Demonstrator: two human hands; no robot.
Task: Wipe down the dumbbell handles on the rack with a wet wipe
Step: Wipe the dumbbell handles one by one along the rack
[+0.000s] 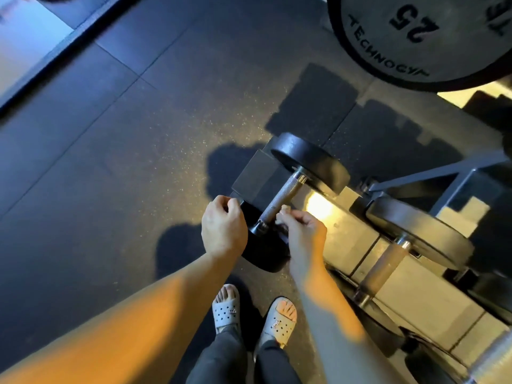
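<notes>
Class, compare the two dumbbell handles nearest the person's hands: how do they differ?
The silvery knurled steel handle has the right hand at it; the tan-looking handle beside it is untouched. The first shows crosshatching; the second looks smoother, though blurred. Both are straight bars between black round weights.

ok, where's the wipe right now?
Head view, centre: the wipe is pinched in the right hand, at the right side of the knurled dumbbell handle, near its lower end.
</notes>
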